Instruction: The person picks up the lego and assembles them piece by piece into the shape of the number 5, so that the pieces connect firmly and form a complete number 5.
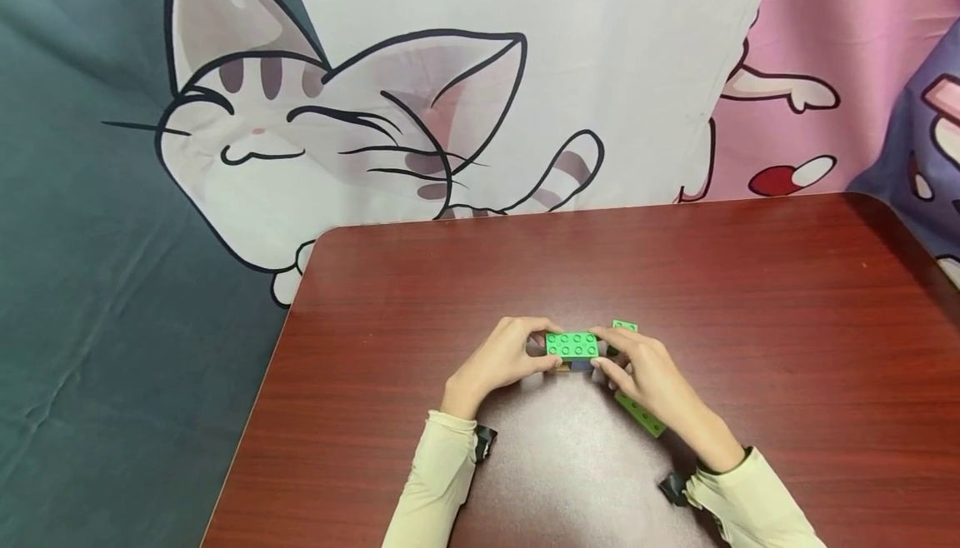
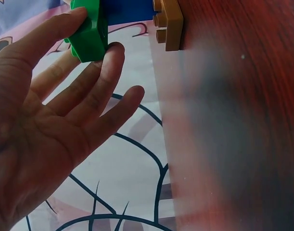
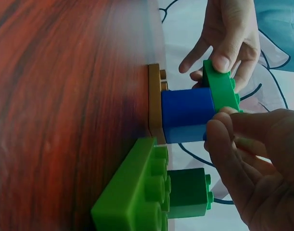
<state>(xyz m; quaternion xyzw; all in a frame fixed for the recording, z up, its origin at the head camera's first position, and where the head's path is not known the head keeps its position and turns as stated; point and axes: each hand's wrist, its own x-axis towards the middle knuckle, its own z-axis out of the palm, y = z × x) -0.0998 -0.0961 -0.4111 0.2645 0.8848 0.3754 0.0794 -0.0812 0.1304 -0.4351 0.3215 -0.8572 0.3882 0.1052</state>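
A bright green brick (image 1: pixel 572 345) with two rows of studs lies across the top of a blue block (image 3: pixel 187 113). Under the blue block is a thin brown-orange brick (image 3: pixel 155 106) on the table, some of its studs uncovered. My left hand (image 1: pixel 506 356) pinches the left end of the green brick between thumb and fingers, the little finger held away from it. With thumb and fingertips, my right hand (image 1: pixel 651 371) pinches the green brick's right end, close to the blue block's top. Its fingers partly cover that end in the right wrist view.
Beside the stack, below my right hand, lies a long light green brick (image 1: pixel 641 415). A darker green brick (image 3: pixel 187 192) stands beyond it, partly hidden by the right hand in the head view. The reddish-brown table (image 1: pixel 420 281) meets a cartoon-cat cloth (image 1: pixel 615 48) at its far edge.
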